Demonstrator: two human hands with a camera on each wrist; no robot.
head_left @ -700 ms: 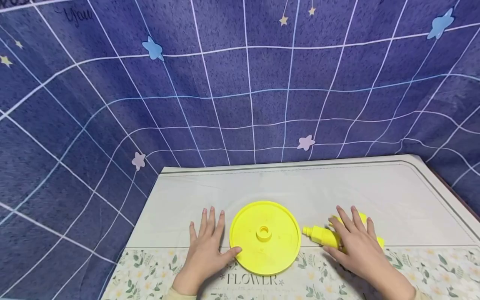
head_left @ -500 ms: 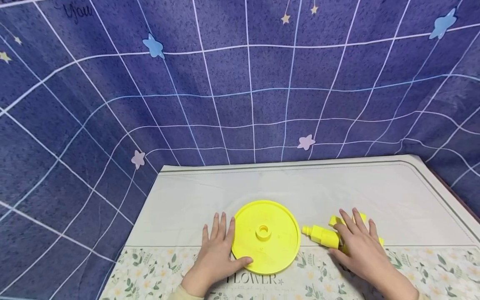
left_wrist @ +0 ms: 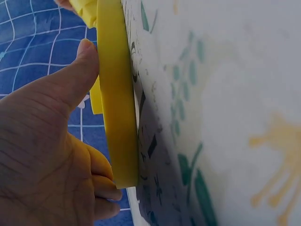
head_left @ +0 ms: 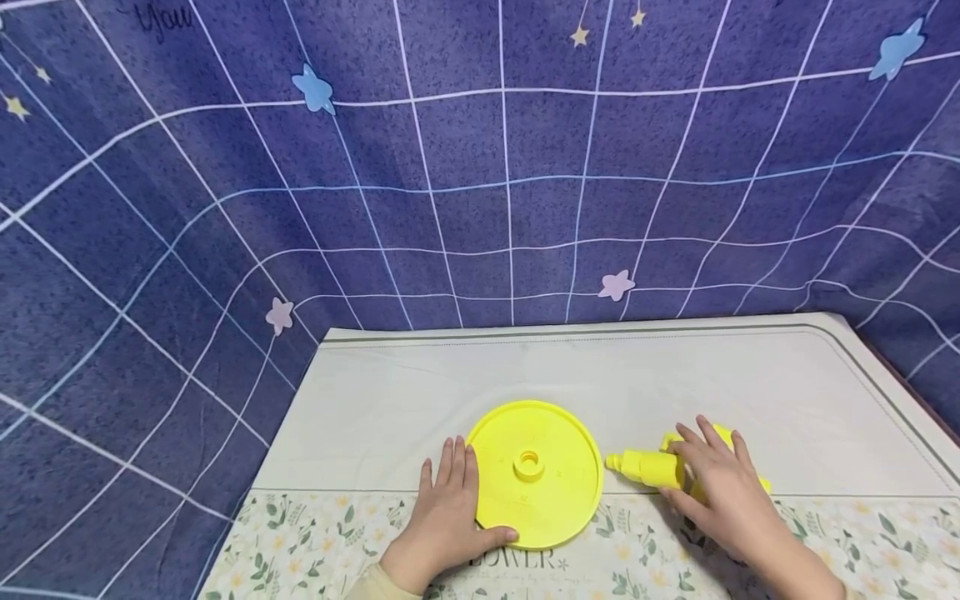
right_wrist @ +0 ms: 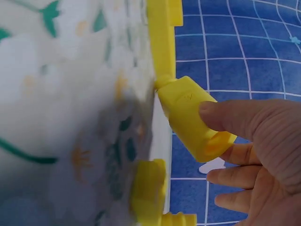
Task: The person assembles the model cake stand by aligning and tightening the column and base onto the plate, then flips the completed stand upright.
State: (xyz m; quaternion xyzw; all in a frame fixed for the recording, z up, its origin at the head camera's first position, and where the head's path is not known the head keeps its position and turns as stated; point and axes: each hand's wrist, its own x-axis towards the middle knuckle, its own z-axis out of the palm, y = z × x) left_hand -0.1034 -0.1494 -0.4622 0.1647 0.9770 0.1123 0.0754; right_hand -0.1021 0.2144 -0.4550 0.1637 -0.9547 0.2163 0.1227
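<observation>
A round yellow disc [head_left: 555, 508] with a raised rim and a short hollow socket at its middle lies on the table. At its left side is my left hand [head_left: 442, 517], fingers straight along the rim and thumb reaching over the front edge. In the left wrist view the thumb [left_wrist: 84, 66] meets the disc's edge. My right hand [head_left: 727, 500] pinches a yellow hollow post piece [head_left: 651, 468] between thumb and index finger. In the right wrist view this post [right_wrist: 188, 117] tilts, its narrow stepped end towards the disc.
More yellow pieces [right_wrist: 149, 190] lie beside and under my right hand, partly hidden by it. A white cloth [head_left: 420, 383] with a floral front band covers the table. Behind and at the sides hangs a blue curtain [head_left: 465, 217] with a grid and stars.
My left hand has moved right, up against the disc's rim. The fingers of my right hand have drawn in around the post piece, whose near end has turned slightly.
</observation>
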